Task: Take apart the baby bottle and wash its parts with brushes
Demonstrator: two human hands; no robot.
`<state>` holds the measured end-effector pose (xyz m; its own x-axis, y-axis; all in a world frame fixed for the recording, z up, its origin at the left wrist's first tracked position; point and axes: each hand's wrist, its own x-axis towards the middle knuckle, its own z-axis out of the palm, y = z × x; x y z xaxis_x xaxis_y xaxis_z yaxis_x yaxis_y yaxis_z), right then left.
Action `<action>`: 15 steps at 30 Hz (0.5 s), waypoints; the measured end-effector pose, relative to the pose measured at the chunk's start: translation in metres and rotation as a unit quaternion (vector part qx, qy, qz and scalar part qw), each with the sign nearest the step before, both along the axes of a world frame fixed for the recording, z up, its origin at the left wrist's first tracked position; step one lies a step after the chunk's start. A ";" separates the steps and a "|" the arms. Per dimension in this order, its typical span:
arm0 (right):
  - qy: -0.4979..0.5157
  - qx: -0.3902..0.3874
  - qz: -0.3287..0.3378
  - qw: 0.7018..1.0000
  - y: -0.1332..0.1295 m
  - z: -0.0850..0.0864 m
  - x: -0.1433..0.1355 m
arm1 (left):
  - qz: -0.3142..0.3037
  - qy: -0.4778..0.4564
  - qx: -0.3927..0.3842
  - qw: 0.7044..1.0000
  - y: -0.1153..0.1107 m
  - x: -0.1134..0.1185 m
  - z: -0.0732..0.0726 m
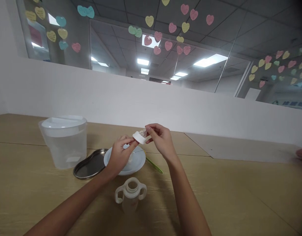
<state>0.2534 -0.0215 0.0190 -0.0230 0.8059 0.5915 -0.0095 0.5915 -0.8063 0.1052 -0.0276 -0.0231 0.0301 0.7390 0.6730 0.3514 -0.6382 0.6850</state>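
Note:
A white bottle collar (139, 138) with a clear nipple (142, 132) rising from it is held above a pale bowl (138, 164). My left hand (120, 152) pinches the collar's left edge between thumb and fingers. The fingers of my right hand (161, 139) close on the nipple's tip from the right. Below the bowl, nearer to me, a bottle (130, 193) with two handles stands upright, its mouth uncovered. Something small and pale, partly hidden by my left hand, lies in the bowl.
A large translucent lidded bucket (67, 144) stands at the left on the wooden table (229, 193). Beside it lies a metal kidney tray (90, 165). A green handle (154, 165) sticks out right of the bowl. A white wall and windows rise behind.

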 end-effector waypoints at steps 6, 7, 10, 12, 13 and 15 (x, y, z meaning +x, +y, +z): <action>0.102 -0.085 -0.034 0.991 0.030 -0.016 0.000 | -0.028 0.033 -0.030 0.999 0.022 -0.020 0.001; 0.113 -0.090 -0.042 0.989 0.032 -0.017 0.001 | -0.027 0.041 -0.041 0.998 0.026 -0.024 0.001; 0.129 -0.080 -0.067 0.986 0.034 -0.018 0.006 | -0.032 0.060 -0.085 0.994 0.038 -0.036 -0.001; 0.123 -0.069 -0.078 0.987 0.033 -0.016 0.009 | -0.058 0.086 -0.118 0.988 0.045 -0.041 -0.005; 0.118 -0.066 -0.082 0.987 0.032 -0.016 0.010 | -0.071 0.106 -0.132 0.983 0.049 -0.044 -0.007; 0.109 -0.063 -0.087 0.988 0.030 -0.015 0.011 | -0.086 0.153 -0.148 0.973 0.056 -0.047 -0.014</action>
